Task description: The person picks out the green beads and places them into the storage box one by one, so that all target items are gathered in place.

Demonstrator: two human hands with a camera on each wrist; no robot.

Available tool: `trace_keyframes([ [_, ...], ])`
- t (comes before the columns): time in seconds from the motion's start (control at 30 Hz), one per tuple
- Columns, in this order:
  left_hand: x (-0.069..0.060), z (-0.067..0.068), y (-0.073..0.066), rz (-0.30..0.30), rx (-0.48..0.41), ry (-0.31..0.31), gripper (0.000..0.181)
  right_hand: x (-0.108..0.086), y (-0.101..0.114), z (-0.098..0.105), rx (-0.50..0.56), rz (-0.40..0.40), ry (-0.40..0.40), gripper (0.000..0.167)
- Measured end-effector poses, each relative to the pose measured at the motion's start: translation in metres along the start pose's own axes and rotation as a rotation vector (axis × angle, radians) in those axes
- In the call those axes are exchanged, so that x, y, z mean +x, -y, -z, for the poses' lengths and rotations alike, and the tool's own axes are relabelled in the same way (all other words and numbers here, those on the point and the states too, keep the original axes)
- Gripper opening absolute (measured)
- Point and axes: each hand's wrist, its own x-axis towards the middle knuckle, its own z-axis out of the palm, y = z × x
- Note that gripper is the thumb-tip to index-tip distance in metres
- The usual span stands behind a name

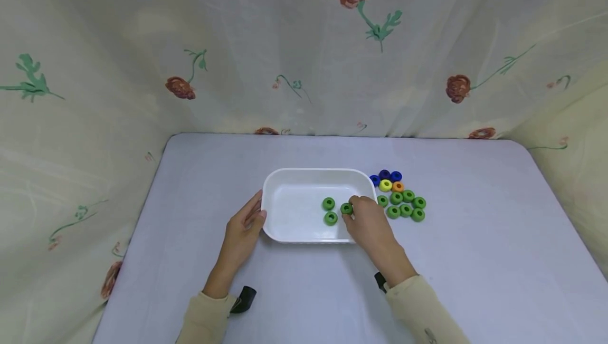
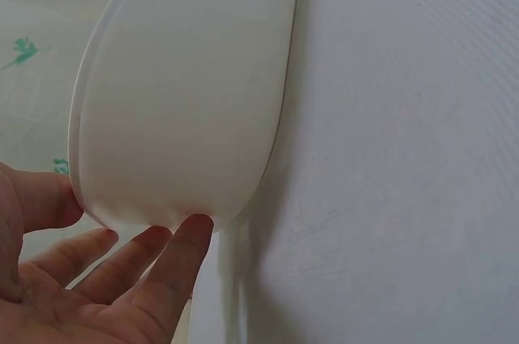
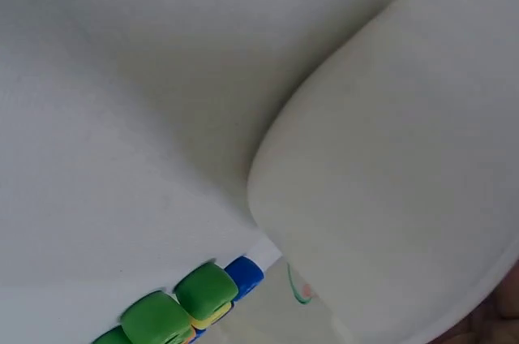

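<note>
A white rectangular tray (image 1: 294, 188) with rounded corners lies on the table. My left hand (image 1: 240, 231) holds its left end, thumb at the rim and fingertips against the outer wall (image 2: 178, 117). Inside the tray's right half my right hand (image 1: 370, 222) pinches a green bead (image 1: 346, 208) with a hole through it. Left of that bead are two more green beads, one (image 1: 328, 203) behind the other (image 1: 330, 218), on the tray floor. In the right wrist view the tray's outer wall (image 3: 389, 165) hides most of the right hand.
Right of the tray lies a group of several green beads (image 1: 406, 210). Behind them are a yellow bead (image 1: 385, 185), an orange bead (image 1: 398, 187) and dark blue beads (image 1: 396, 176). A flowered curtain (image 1: 285, 43) hangs beyond the table (image 1: 214, 159).
</note>
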Motion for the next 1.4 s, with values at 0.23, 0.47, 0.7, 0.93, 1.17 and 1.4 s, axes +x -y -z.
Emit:
trace_keyframes([
  [0.23,0.000,0.001,0.000,-0.020,-0.011,0.005,0.051,0.006,0.000,-0.005,0.008,-0.004,0.044,0.023],
  [0.47,0.000,-0.001,-0.001,-0.022,-0.025,0.004,0.050,0.011,0.002,-0.006,0.020,-0.047,0.121,0.029],
  [0.7,0.000,-0.001,-0.002,-0.002,-0.009,0.003,0.051,0.011,0.004,-0.005,0.044,-0.038,0.126,0.031],
  [0.93,0.000,-0.001,0.000,-0.021,-0.008,0.000,0.051,0.010,0.004,-0.004,0.059,-0.043,0.132,0.034],
  [1.17,-0.002,-0.001,0.002,-0.020,0.000,-0.009,0.050,0.003,-0.004,0.008,0.146,-0.051,0.022,0.034],
  [1.4,-0.001,0.000,0.002,-0.021,-0.023,0.009,0.051,-0.013,-0.028,0.021,0.391,-0.071,-0.394,0.025],
])
